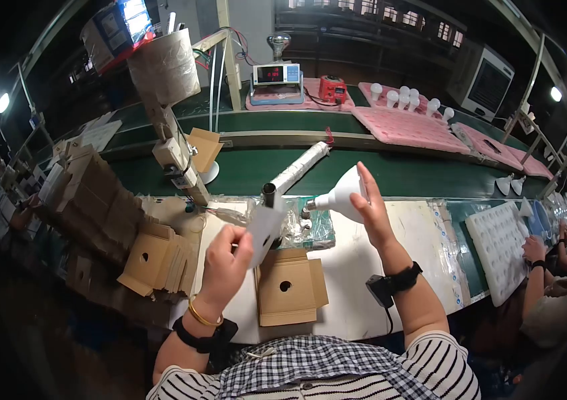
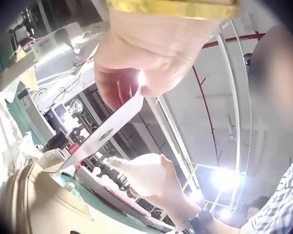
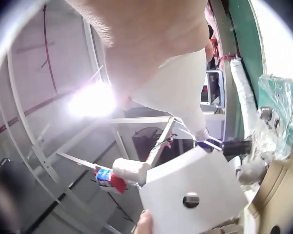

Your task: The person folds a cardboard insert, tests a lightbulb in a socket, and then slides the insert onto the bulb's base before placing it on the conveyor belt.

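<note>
The left hand (image 1: 229, 259) pinches a white card (image 1: 265, 233) between the thumb and the bent fingers; the card is tilted and has one round hole. To its right, the right hand (image 1: 373, 208) grasps a white reflector bulb (image 1: 343, 196) by its wide end, and the metal base of the bulb points left, to the card. Card and bulb are both held above the worktable (image 1: 357, 257), and they are apart. Below them, on the near side, lies a brown cardboard blank (image 1: 290, 288) with a dark hole. A stack of similar blanks (image 1: 157, 259) stands at the left. On the far side, pink foam trays (image 1: 407, 129) carry several round bulbs (image 1: 392, 100), near a red device (image 1: 332, 89).
</note>
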`<action>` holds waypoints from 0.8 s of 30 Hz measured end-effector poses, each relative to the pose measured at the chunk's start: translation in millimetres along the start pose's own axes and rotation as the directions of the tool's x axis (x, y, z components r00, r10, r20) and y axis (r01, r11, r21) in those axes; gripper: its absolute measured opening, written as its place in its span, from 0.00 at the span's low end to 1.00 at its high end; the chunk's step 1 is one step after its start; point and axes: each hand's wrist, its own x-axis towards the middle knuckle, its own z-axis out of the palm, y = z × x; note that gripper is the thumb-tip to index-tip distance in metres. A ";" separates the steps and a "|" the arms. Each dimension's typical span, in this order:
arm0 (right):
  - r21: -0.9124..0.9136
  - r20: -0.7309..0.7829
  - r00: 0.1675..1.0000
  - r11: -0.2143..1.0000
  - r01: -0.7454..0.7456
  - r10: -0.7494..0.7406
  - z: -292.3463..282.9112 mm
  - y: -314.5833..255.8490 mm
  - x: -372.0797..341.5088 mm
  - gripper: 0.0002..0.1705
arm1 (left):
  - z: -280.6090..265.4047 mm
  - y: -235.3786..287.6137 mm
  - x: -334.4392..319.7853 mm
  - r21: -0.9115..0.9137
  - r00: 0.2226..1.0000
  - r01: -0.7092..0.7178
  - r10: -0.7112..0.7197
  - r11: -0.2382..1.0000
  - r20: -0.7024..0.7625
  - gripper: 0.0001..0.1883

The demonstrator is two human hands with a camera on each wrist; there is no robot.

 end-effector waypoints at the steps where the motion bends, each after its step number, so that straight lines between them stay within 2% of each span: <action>1: 0.053 0.025 1.000 0.999 0.007 -0.009 -2.4 -9.6 -6.0 0.54 | 0.8 1.6 7.1 -0.074 0.997 0.060 -0.063 0.995 -0.036 0.07; 2: 0.057 0.014 1.000 0.998 0.009 -0.010 -3.2 -15.9 -10.5 0.54 | 3.4 2.6 13.3 -0.151 0.990 0.114 -0.125 0.982 -0.063 0.08; 3: 0.115 0.035 0.999 0.993 0.015 -0.019 -1.6 -21.0 -14.7 0.54 | 13.3 1.2 18.5 -0.268 0.994 0.080 -0.096 0.960 -0.045 0.09; 4: 0.172 0.056 0.998 0.985 0.019 -0.029 -0.1 -23.8 -18.3 0.55 | 24.1 5.9 23.2 -0.267 0.996 0.076 -0.088 0.961 -0.033 0.09; 5: 0.218 0.065 0.997 0.976 0.016 -0.031 1.3 -24.3 -21.1 0.55 | 36.1 12.5 28.1 -0.498 0.986 0.168 -0.142 0.851 0.091 0.10; 6: 0.230 0.071 0.997 0.973 0.002 -0.019 2.0 -24.3 -23.5 0.56 | 43.7 15.6 31.9 -0.680 0.961 0.273 -0.164 0.680 0.222 0.11; 8: 0.272 0.076 0.997 0.962 -0.006 -0.015 2.7 -24.6 -25.5 0.56 | 52.1 14.5 39.5 -0.686 0.954 0.277 -0.109 0.673 0.279 0.12; 10: 0.305 0.053 0.999 0.952 -0.007 -0.009 3.3 -21.1 -25.5 0.56 | 65.4 25.7 51.4 -0.802 0.908 0.415 -0.138 0.430 0.395 0.13; 11: 0.332 0.038 0.999 0.943 -0.013 0.001 3.7 -19.0 -25.3 0.57 | 66.3 17.6 57.0 -0.815 0.902 0.414 -0.064 0.406 0.427 0.12; 12: 0.337 0.033 0.999 0.942 -0.011 0.000 4.7 -16.9 -24.3 0.57 | 72.0 13.1 60.7 -0.811 0.900 0.416 -0.062 0.411 0.430 0.12; 14: 0.397 0.030 1.000 0.918 -0.020 0.009 6.3 -12.2 -20.5 0.58 | 82.8 7.2 70.5 -0.640 0.929 0.344 -0.150 0.687 0.339 0.11; 16: 0.336 0.013 1.000 0.942 0.005 -0.010 2.3 3.1 -10.2 0.54 | 89.1 -9.3 89.8 -0.651 0.942 0.315 -0.145 0.691 0.302 0.10; 17: 0.268 -0.002 1.000 0.963 0.028 -0.029 -0.9 14.7 -2.9 0.50 | 87.0 -17.3 104.2 -0.560 0.964 0.224 -0.095 0.798 0.250 0.09; 18: 0.276 -0.001 0.999 0.961 0.034 -0.035 -9.6 29.0 4.5 0.50 | 83.8 -26.4 120.8 -0.452 0.978 0.127 -0.036 0.883 0.205 0.08; 19: 0.005 0.002 1.000 1.000 0.029 -0.029 -25.1 48.1 10.8 0.44 | 79.2 -38.5 140.3 -0.391 0.992 0.042 0.009 0.919 0.127 0.06; 20: -0.268 0.004 1.000 0.963 0.022 -0.022 -41.6 69.1 17.9 0.39 | 71.1 -48.8 159.5 -0.221 0.996 -0.063 0.077 0.973 0.053 0.06; 22: -0.573 -0.121 0.989 0.808 -0.136 0.082 -70.7 132.2 16.0 0.30 | 54.6 -66.5 190.8 0.068 0.990 -0.141 0.142 0.988 -0.008 0.06; 23: -0.571 -0.120 0.989 0.809 -0.137 0.083 -79.0 144.3 5.4 0.30 | 47.5 -87.4 205.8 0.209 0.984 -0.175 0.180 0.962 -0.004 0.06; 24: -0.737 -0.117 0.987 0.656 -0.163 0.114 -84.5 155.2 -5.9 0.30 | 42.6 -113.2 218.1 0.346 0.977 -0.204 0.215 0.916 0.007 0.06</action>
